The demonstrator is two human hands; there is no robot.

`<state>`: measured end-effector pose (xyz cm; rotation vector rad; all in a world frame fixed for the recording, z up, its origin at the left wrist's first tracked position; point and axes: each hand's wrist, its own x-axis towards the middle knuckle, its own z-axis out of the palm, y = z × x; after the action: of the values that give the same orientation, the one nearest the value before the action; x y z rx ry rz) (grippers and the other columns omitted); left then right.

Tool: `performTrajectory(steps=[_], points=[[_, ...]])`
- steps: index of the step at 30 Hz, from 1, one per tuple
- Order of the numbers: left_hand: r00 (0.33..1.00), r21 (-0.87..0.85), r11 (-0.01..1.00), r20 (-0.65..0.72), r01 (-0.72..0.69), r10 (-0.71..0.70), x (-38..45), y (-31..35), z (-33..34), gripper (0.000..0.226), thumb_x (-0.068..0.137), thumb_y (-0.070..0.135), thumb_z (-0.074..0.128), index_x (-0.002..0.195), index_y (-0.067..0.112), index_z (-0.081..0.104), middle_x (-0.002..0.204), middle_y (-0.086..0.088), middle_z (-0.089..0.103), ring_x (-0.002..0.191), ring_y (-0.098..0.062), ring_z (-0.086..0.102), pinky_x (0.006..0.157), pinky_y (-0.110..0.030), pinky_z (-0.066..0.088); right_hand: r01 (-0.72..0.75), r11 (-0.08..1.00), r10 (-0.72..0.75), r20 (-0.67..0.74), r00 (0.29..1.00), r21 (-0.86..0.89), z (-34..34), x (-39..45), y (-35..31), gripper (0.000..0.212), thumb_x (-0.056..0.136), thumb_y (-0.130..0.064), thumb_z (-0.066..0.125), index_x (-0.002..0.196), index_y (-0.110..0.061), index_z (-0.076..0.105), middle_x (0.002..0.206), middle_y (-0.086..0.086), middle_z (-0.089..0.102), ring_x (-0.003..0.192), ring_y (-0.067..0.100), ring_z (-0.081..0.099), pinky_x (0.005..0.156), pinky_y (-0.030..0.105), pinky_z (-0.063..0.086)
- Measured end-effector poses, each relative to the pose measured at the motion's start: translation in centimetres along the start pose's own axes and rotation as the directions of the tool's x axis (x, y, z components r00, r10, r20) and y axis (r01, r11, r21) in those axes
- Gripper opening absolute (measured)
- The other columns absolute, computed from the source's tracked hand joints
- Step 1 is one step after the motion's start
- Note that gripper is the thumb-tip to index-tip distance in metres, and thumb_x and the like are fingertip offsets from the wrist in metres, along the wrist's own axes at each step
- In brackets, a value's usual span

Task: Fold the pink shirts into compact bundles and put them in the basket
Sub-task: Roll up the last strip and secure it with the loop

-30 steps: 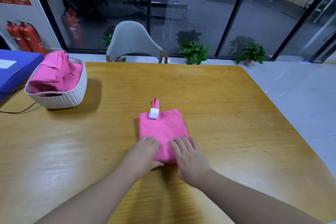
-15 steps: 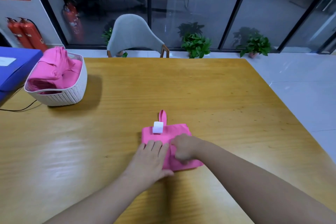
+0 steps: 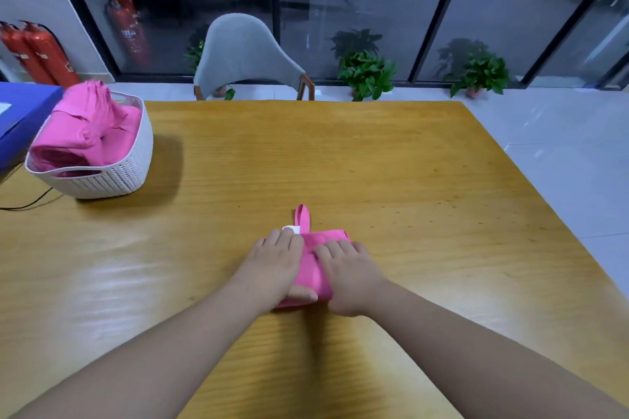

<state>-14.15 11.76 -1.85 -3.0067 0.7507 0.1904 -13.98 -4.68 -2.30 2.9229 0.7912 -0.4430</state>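
Toward the near edge of the bench (image 3: 391, 160), about midway along its width, lies a pink shirt (image 3: 315, 265) already folded down to a small rectangle. Both hands rest on top of it. The left hand (image 3: 272, 269) lies on the bundle's left part with fingers fairly straight and the thumb tucked along the near edge, so it seems to pin the folds flat rather than grip them. The right hand (image 3: 350, 277) covers the right part, its fingers pointing toward the far edge and pressing down; whether any fingertip curls under the cloth I cannot tell. Pressing from both sides like this probably keeps the layers from springing open while the bundle is made tighter.

From the bundle's far edge a narrow pink loop (image 3: 302, 218) sticks out, and a small white tag (image 3: 291, 230) sits just beside it, touching the left fingertips. The loop likely serves to close the bundle, though that is a guess.

The white woven basket (image 3: 112, 177) stands well apart, close to the far left corner of the bench, and already holds several pink shirts (image 3: 90, 126) heaped above its rim. A blue box (image 3: 23, 116) lies just left of it, and a black cable (image 3: 27, 205) trails along the left edge. The wood between bundle and basket shows nothing in the way, but the heap leaves little room inside.

Beyond the far edge stand a grey chair (image 3: 245, 54), potted plants (image 3: 367, 73) and red fire extinguishers (image 3: 37, 54).
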Motion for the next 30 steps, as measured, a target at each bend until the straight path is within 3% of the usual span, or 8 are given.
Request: performTrajectory(steps=[2,6,10,13,15,19,25,30], points=[[0.998,0.103,0.994,-0.058,-0.025,0.031,-0.5,0.8,-0.3,0.095,0.024,0.08,0.074,0.081,0.005,0.061,0.079,-0.008,0.057,0.07,-0.023,0.056,0.058,-0.03,0.046,-0.028,0.996,0.023,0.063,0.998,0.09,-0.6,1.3,0.3,0.068,0.076,-0.032,0.064,0.133,-0.015,0.033,0.135,0.004,0.039,0.127,0.024,0.034,0.104,0.04,0.027],[0.994,0.141,0.99,0.104,0.032,-0.047,-0.1,1.1,0.3,0.088,0.066,0.067,0.067,0.124,0.008,0.037,0.125,-0.008,0.039,0.114,-0.025,0.04,0.094,-0.034,0.034,-0.07,0.987,0.051,0.126,0.991,0.146,-0.8,2.8,0.9,0.072,0.069,-0.03,0.062,0.135,-0.017,0.036,0.137,0.003,0.04,0.129,0.023,0.032,0.103,0.04,0.027],[0.99,-0.02,0.998,0.122,0.068,-0.065,1.7,-0.4,-0.1,0.087,0.069,0.065,0.068,0.13,0.012,0.035,0.129,-0.005,0.039,0.115,-0.024,0.04,0.095,-0.032,0.035,-0.055,0.96,0.116,-0.211,0.971,0.274,0.0,1.3,0.9,0.077,0.052,-0.031,0.048,0.127,-0.015,0.042,0.131,0.003,0.041,0.123,0.024,0.035,0.11,0.05,0.021],[0.974,-0.215,0.962,0.184,0.168,-0.129,3.2,-1.7,-0.2,0.09,0.07,0.065,0.067,0.134,0.011,0.034,0.131,-0.006,0.041,0.119,-0.026,0.041,0.1,-0.033,0.035,-0.236,0.83,0.502,-0.49,0.713,0.506,2.3,-0.1,0.3,0.052,0.057,-0.023,0.062,0.103,-0.008,0.045,0.11,0.013,0.05,0.101,0.029,0.042,0.088,0.039,0.032],[0.964,-0.268,0.942,0.223,0.202,-0.143,3.8,-2.2,-0.2,0.091,0.07,0.066,0.066,0.135,0.01,0.033,0.132,-0.007,0.041,0.121,-0.026,0.04,0.103,-0.034,0.035,-0.3,0.543,0.751,-0.294,0.591,0.784,2.5,-1.1,0.5,0.046,0.073,-0.021,0.074,0.103,-0.002,0.046,0.102,0.013,0.048,0.099,0.027,0.043,0.086,0.033,0.032],[0.939,-0.402,0.868,0.29,0.292,-0.182,4.2,-2.8,-0.1,0.085,0.064,0.068,0.068,0.124,0.014,0.041,0.118,-0.003,0.045,0.113,-0.024,0.044,0.093,-0.034,0.041,-0.333,-0.241,0.508,0.411,0.757,0.912,1.3,-0.6,0.1,0.079,0.08,-0.042,0.072,0.137,0.001,0.038,0.114,0.007,0.057,0.108,0.021,0.058,0.097,0.034,0.046],[0.958,-0.872,0.401,0.282,0.281,-0.057,3.1,-2.6,-0.2,0.044,0.06,0.036,0.074,0.093,0.011,0.06,0.083,-0.005,0.064,0.073,-0.011,0.057,0.073,-0.039,0.053,-0.267,-0.467,0.289,0.431,0.855,0.843,-1.7,2.0,-1.8,0.038,0.09,-0.02,0.065,0.122,-0.004,0.053,0.107,0.003,0.063,0.088,0.003,0.057,0.074,0.019,0.045],[0.97,-0.941,0.235,0.231,0.242,-0.072,0.8,-2.1,-0.3,0.042,0.076,0.023,0.076,0.111,0.021,0.053,0.103,-0.003,0.066,0.089,-0.006,0.062,0.081,-0.027,0.052,-0.232,-0.517,0.215,0.388,0.896,0.824,-1.0,2.0,-2.3,0.047,0.081,-0.02,0.074,0.122,-0.002,0.057,0.111,0.011,0.069,0.109,0.023,0.063,0.101,0.039,0.046]])
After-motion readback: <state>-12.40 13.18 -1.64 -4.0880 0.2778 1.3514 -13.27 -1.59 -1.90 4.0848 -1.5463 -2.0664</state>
